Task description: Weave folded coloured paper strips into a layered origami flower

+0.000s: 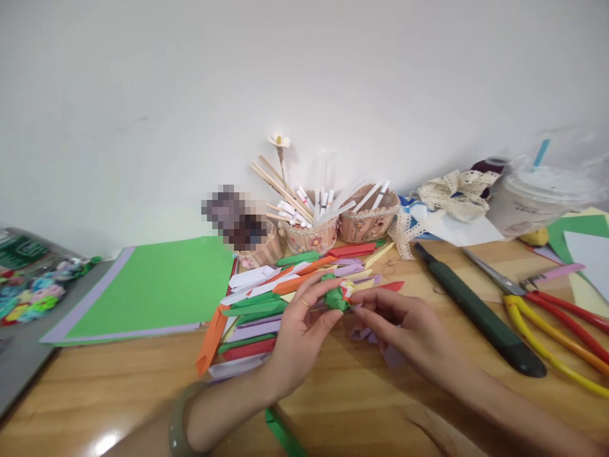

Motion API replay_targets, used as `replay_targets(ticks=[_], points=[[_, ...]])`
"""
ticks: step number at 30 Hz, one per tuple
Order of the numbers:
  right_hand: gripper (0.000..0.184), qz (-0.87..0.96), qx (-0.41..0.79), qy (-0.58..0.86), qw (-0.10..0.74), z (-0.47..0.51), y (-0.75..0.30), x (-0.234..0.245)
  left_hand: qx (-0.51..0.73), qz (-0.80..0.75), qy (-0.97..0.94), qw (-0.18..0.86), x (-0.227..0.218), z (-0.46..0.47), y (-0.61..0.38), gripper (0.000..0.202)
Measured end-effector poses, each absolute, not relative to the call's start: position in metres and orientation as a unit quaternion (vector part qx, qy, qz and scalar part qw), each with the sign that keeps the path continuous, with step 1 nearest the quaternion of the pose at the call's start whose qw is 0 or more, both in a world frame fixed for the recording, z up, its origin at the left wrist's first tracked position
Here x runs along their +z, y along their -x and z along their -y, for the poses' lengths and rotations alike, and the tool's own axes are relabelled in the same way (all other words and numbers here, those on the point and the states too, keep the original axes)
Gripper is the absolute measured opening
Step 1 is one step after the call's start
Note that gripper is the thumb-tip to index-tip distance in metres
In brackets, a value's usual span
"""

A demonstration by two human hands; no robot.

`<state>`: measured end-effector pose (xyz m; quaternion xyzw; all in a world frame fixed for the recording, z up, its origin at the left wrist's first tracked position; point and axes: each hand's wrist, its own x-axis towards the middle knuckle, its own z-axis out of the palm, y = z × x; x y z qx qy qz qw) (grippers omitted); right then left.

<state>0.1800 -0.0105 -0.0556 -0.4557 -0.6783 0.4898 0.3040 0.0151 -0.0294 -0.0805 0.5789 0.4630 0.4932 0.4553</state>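
My left hand (301, 336) is closed on a small folded paper piece (336, 298), green with some red and white, between thumb and fingers. From the other side, my right hand (404, 327) pinches its right edge, where the fingertips partly hide the paper. Behind and left of the hands lie several folded paper strips (257, 307) in green, white, orange, red and purple. A purple folded paper (391, 357) rests under my right hand. Nearer to me, a green strip (284, 433) lies by my left forearm.
Stacked coloured sheets (157, 292) lie at left, beside a grey surface (28, 355). Decorated pots (311, 238) with sticks and pens stand by the wall. At right are a dark green cutter (480, 311), scissors (516, 304), a lace ribbon (457, 193) and a lidded cup (533, 197).
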Motion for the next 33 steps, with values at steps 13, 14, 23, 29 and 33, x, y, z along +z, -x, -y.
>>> replay_targets(ticks=[13, 14, 23, 29, 33], points=[[0.015, 0.63, 0.59, 0.426, 0.273, 0.009, -0.187, -0.051, 0.45, -0.451, -0.617, 0.463, -0.085, 0.031, -0.013, 0.035], [0.016, 0.613, 0.611, 0.425, 0.266, 0.008, -0.187, -0.052, 0.448, -0.45, -0.621, 0.46, -0.085, 0.03, -0.013, 0.035], [0.021, 0.601, 0.655, 0.419, 0.187, 0.003, -0.193, -0.055, 0.401, -0.445, -0.671, 0.437, -0.085, 0.031, -0.011, 0.036], [0.029, 0.607, 0.654, 0.409, 0.191, 0.003, -0.195, -0.054, 0.405, -0.435, -0.668, 0.448, -0.084, 0.032, -0.01, 0.036], [0.025, 0.615, 0.633, 0.423, 0.204, 0.006, -0.192, -0.049, 0.419, -0.422, -0.661, 0.458, -0.083, 0.031, -0.011, 0.036]])
